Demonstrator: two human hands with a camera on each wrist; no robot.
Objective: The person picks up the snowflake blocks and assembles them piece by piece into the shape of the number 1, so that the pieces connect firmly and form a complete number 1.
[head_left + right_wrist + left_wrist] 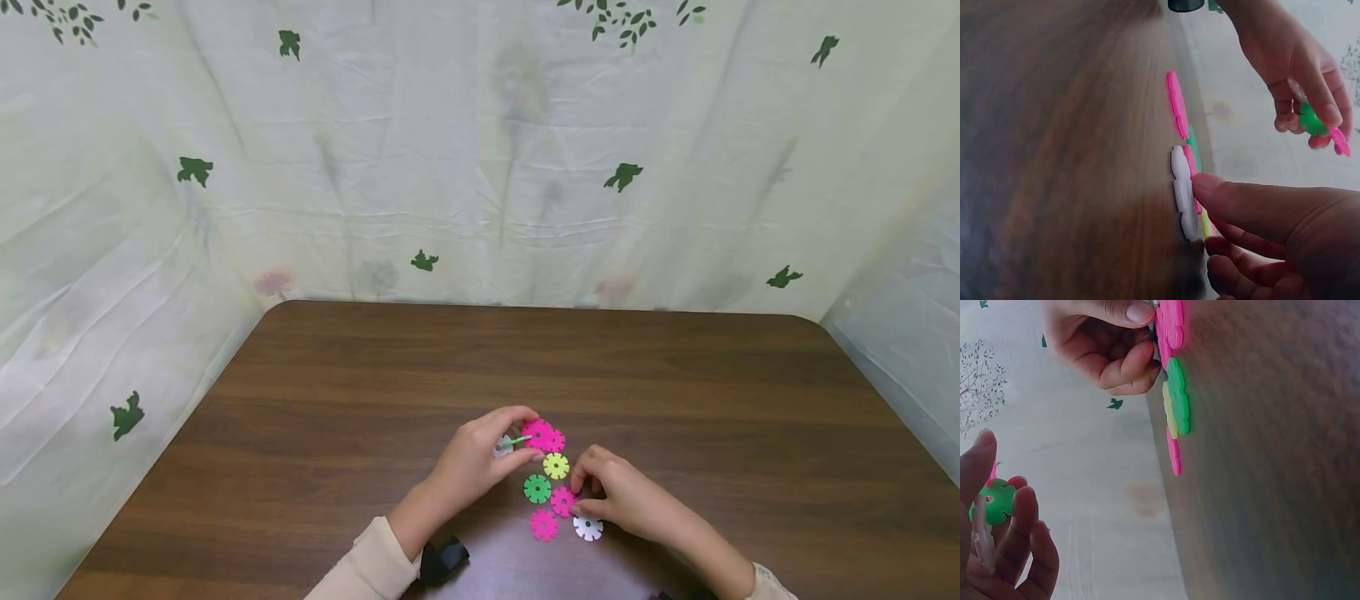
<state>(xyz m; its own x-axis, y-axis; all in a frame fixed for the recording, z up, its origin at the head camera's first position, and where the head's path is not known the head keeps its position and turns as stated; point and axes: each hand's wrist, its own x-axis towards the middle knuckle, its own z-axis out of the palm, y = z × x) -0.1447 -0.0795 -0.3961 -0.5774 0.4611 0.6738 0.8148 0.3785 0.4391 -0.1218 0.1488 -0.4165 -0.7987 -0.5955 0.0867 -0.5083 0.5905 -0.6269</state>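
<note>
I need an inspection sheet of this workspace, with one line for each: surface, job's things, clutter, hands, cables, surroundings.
Surface: brown wood-grain table.
Job's things: loose on the table, three pink discs, a yellow disc, a green disc and a white disc, all notched.
Clutter: a black object low in the head view, identity unclear.
Left hand: holds joined discs, white, green and pink.
Right hand: at one loose pink disc's edge; grip unclear.
Cables: nothing seen.
Surroundings: pale cloth with dark green prints.

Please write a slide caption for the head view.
Left hand holding joined notched discs; right hand touching a pink disc on the brown table.
</note>
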